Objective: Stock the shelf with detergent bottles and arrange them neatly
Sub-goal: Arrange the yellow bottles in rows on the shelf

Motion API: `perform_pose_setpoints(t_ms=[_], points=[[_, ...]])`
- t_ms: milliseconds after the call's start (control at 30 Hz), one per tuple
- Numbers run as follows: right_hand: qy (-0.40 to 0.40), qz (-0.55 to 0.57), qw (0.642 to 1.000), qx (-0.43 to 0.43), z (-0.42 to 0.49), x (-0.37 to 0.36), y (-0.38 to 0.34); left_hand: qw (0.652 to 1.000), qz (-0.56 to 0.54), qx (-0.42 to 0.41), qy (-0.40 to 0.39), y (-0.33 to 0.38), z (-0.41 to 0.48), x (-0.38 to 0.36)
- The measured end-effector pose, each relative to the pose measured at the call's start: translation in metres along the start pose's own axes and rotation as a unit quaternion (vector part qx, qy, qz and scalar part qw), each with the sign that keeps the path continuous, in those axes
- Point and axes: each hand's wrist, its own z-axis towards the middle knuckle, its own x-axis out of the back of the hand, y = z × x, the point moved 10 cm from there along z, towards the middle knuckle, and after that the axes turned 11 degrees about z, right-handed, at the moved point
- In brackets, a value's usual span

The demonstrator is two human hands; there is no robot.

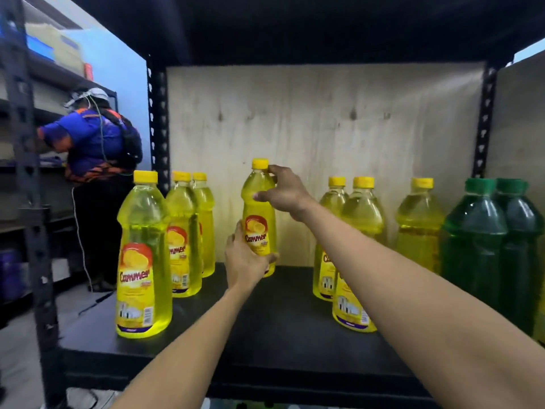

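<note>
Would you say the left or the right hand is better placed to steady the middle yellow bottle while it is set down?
Probably the left hand: it wraps the bottle low, while the right hand only grips near the cap.

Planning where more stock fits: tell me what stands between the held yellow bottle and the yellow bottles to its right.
Nothing. In the head view, only bare black shelf board lies between the held yellow bottle and the right-hand yellow bottles; the right forearm crosses in front.

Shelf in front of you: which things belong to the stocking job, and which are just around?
Job: held yellow bottle, left hand, right hand, other yellow bottles, green bottles, black shelf.

Around: another person, neighbouring rack.
</note>
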Motion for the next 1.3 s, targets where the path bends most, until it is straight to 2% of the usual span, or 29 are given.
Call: perform_pose_setpoints(t_ms=[233,500,633,700,733,800,867,933,967,1067,1133,1300], points=[[-0.002,0.030,0.998,-0.061,0.049,-0.031,0.053,0.998,0.027,0.011,-0.053,-0.023,0.032,-0.047],[0.013,0.076,0.991,-0.111,0.056,-0.031,0.080,0.996,0.039,0.016,-0.083,-0.026,0.031,-0.066],[0.008,0.054,0.991,-0.126,0.033,-0.023,0.061,0.983,0.049,0.056,-0.169,-0.028,0.023,-0.069],[0.035,0.062,0.993,-0.089,0.015,0.004,0.032,0.971,0.058,0.094,-0.212,-0.028,0.010,-0.062],[0.057,0.061,0.996,-0.042,0.001,0.024,0.013,0.972,0.063,0.099,-0.204,-0.024,0.003,-0.053],[0.122,0.025,0.990,0.064,-0.040,0.071,-0.021,0.989,0.040,0.045,-0.132,-0.004,-0.014,-0.024],[0.212,-0.013,0.971,0.107,-0.091,0.120,-0.027,0.993,-0.060,-0.028,-0.096,0.025,-0.040,-0.002],[0.290,-0.062,0.953,0.063,-0.133,0.156,-0.007,0.976,-0.155,-0.060,-0.142,0.049,-0.066,-0.002],[0.300,-0.078,0.951,0.017,-0.143,0.165,0.009,0.966,-0.180,-0.067,-0.176,0.058,-0.076,-0.008],[0.232,-0.020,0.966,-0.112,-0.151,0.156,0.060,0.927,-0.222,-0.037,-0.299,0.081,-0.112,-0.042],[0.206,0.013,0.970,-0.129,-0.152,0.145,0.073,0.912,-0.225,-0.020,-0.344,0.089,-0.132,-0.058],[0.223,-0.010,0.969,-0.107,-0.157,0.147,0.071,0.943,-0.158,-0.040,-0.291,0.099,-0.149,-0.061]])
